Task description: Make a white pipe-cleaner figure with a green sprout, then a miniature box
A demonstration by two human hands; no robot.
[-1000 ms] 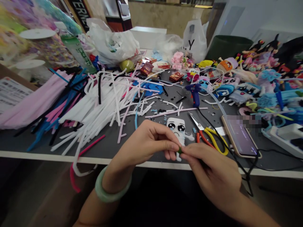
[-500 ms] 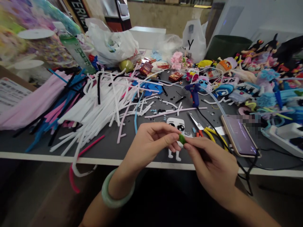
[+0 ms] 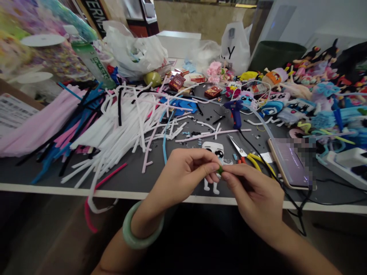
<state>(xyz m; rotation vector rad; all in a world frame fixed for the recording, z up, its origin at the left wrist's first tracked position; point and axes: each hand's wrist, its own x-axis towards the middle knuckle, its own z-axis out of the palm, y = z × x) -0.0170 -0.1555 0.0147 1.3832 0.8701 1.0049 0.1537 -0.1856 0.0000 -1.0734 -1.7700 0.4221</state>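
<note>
Between the fingertips of both hands is a small green piece (image 3: 220, 169), mostly covered; its kind does not show. My left hand (image 3: 190, 166), below which a pale green bangle circles the wrist, pinches it from the left. From the right, the thumb and forefinger of my right hand (image 3: 252, 187) close on the same piece. Behind and under the fingers lies a white figure (image 3: 212, 146) with big black eyes and two short legs, partly hidden by my hands. Scissors (image 3: 240, 151) and yellow-handled pliers (image 3: 254, 162) lie just beyond my right hand.
A purple glue gun (image 3: 235, 114) stands past the scissors, its black cord running to the right. White fuzzy stems (image 3: 111, 126) are heaped on the left. A phone (image 3: 291, 164) and a power strip (image 3: 348, 166) lie at right. Plush figures (image 3: 301, 109) crowd the back right.
The fingers of both hands have drawn closer together around the green piece, so less of it shows. My right hand has shifted slightly left. Things on the table stay put.
</note>
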